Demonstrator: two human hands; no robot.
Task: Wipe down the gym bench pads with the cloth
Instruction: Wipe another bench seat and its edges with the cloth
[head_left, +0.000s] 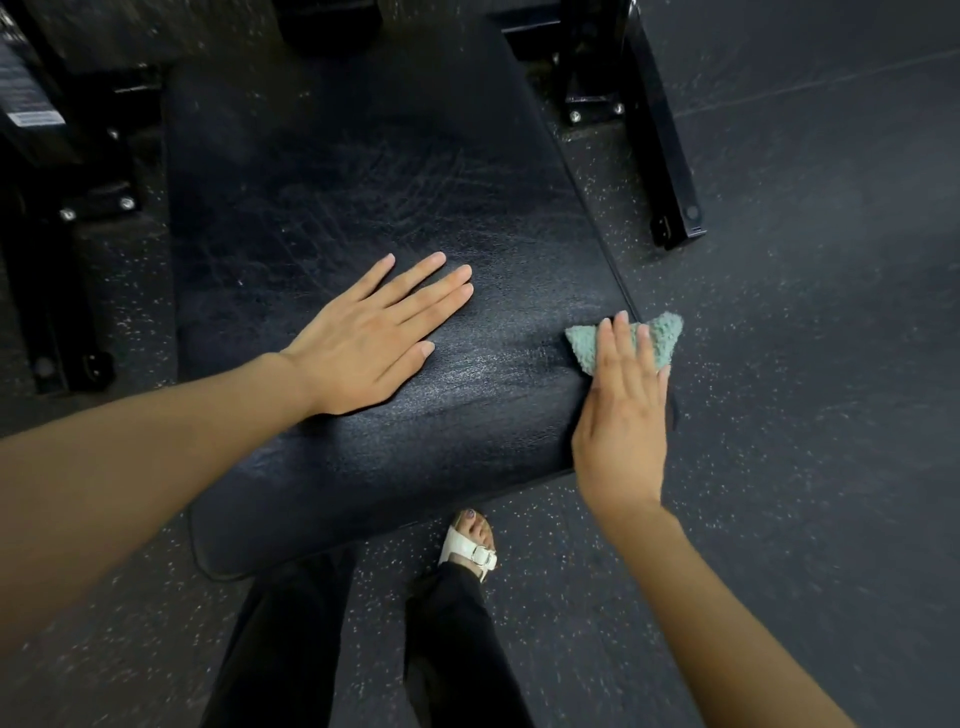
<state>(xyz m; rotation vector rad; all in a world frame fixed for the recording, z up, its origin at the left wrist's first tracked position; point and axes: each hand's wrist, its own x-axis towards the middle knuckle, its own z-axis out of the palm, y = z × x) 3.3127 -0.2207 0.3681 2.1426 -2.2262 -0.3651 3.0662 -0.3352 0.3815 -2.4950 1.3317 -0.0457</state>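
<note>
My left hand (363, 338) lies flat on the black bench pad (363, 182), fingers straight and spread, gripping nothing. My right hand (621, 415) presses the pale green cloth (660, 338) against the pad's near right corner with straight fingers laid over it, and the cloth's two ends stick out on either side of my fingertips, one of them past the pad's edge over the speckled rubber floor (805, 364). My foot in a white sandal (470, 545) stands just below the pad's near edge, and a black metal frame leg (660, 156) lies on the floor to the right of the pad.
</note>
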